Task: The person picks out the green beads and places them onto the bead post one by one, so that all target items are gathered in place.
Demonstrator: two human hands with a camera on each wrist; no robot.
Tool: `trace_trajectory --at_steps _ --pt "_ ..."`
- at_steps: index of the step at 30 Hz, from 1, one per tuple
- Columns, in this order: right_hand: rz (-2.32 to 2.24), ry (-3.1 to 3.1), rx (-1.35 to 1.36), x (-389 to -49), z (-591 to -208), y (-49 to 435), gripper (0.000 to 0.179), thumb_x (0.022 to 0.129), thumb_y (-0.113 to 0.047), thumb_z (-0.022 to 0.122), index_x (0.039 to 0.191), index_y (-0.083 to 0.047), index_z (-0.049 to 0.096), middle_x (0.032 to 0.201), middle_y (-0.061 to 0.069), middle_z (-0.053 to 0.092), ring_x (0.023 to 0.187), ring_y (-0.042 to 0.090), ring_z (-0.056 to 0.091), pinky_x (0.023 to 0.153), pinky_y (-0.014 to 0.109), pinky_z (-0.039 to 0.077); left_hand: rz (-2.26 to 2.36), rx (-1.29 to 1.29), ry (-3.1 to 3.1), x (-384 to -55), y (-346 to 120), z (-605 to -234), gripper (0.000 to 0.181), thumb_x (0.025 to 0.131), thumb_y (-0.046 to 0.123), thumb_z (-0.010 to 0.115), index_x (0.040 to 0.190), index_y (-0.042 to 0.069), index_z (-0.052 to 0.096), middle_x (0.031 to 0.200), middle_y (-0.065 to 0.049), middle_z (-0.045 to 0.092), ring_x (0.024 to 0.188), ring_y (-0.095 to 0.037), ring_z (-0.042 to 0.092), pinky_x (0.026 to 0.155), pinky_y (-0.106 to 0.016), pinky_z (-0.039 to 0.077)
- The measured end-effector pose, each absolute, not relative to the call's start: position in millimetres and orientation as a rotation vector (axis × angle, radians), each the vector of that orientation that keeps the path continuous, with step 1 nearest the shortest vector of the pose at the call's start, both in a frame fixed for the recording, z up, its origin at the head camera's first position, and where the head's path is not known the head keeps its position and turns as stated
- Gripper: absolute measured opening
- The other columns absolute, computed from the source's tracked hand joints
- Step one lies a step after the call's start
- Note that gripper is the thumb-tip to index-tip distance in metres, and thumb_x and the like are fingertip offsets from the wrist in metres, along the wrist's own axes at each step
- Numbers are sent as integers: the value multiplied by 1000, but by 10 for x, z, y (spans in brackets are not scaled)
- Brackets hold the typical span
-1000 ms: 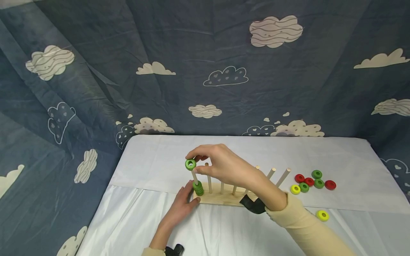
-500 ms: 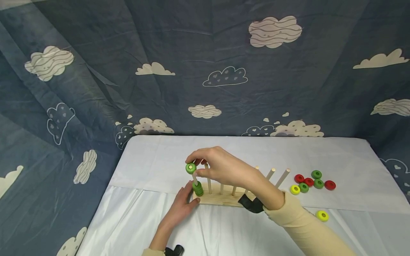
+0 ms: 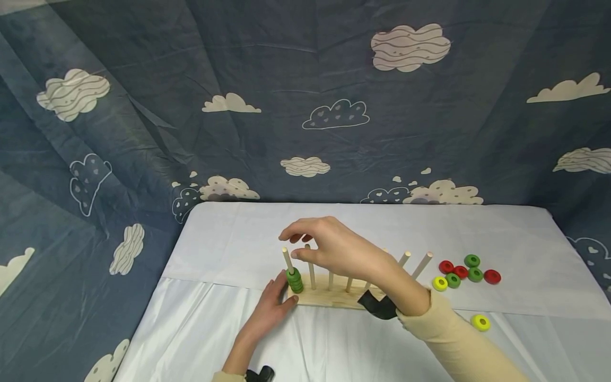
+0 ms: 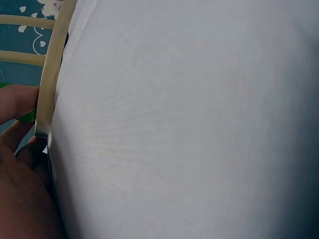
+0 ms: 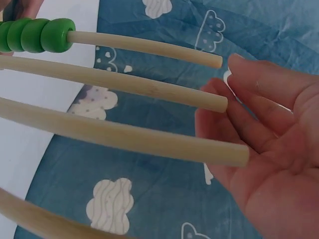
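Observation:
A wooden peg stand [image 3: 329, 298] with several upright pegs stands on the white cloth. Several green rings [image 3: 295, 281] are stacked low on its leftmost peg, whose top is bare. My left hand [image 3: 272, 307] holds the left end of the base, thumb in front and fingers behind; the left wrist view shows the thumb and fingers about the board's end [image 4: 46, 107]. Above the pegs, my right hand [image 3: 329, 246] has its thumb and fingers apart with nothing between them. In the right wrist view its fingertips are right by the tips of the pegs [image 5: 149, 89].
To the right of the stand lie loose red rings [image 3: 492, 276], green rings [image 3: 472, 260] and a yellow ring [image 3: 439, 283] in a group. Another yellow ring [image 3: 480, 322] lies nearer the front. A dark cloud-print cloth [image 3: 305, 79] hangs behind the table.
The green ring that my right hand pinched at the top of the leftmost peg has been let go and has dropped onto the stack. My left hand has stayed in place.

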State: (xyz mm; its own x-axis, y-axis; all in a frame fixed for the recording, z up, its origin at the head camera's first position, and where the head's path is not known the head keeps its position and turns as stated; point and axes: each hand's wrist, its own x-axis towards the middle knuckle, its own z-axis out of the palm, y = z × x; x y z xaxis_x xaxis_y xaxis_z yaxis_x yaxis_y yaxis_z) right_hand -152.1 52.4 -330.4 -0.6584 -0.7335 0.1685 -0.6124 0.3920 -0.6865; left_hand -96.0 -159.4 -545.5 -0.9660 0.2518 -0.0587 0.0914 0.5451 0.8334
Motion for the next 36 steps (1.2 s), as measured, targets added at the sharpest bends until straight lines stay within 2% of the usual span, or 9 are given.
trace_trajectory --at_steps 7,15,21,28,36 --pt "-1211 2500 -1204 -1475 -3286 621 32 91 -13 73 122 -19 67 117 -14 65 102 4 59 89 27 50 1398 285 2599 -951 -1601 -5455 66 96 21 60 154 4 31 156 -20 31 146 -32 22 119 -52 8" --pt "-1422 2530 -1275 -1365 -3295 748 35 90 -12 73 123 -21 66 118 -15 65 106 4 59 91 27 50 1393 273 2602 -936 -1598 -5454 66 96 21 60 153 3 32 156 -20 31 146 -31 22 119 -51 8" --pt "-1529 2526 -1346 -1246 -3332 857 36 90 -9 73 124 -19 66 122 -10 64 111 7 58 90 27 52 1400 273 2603 -930 -1592 -5448 65 96 21 60 153 4 33 156 -19 31 147 -30 21 119 -51 8" --pt "-1525 2569 -1328 -1095 -3431 992 38 88 -9 75 124 -19 66 123 -9 64 100 6 60 71 24 52 1369 271 2623 -940 -1580 -5450 66 96 21 61 153 4 33 156 -19 31 146 -30 22 119 -50 9" --pt "-1531 2537 -1282 -954 -3614 1076 36 90 -13 74 124 -20 65 122 -9 64 108 10 61 84 28 54 1365 252 2612 -954 -1581 -5458 67 96 23 60 153 2 31 156 -20 30 146 -30 22 119 -48 7"
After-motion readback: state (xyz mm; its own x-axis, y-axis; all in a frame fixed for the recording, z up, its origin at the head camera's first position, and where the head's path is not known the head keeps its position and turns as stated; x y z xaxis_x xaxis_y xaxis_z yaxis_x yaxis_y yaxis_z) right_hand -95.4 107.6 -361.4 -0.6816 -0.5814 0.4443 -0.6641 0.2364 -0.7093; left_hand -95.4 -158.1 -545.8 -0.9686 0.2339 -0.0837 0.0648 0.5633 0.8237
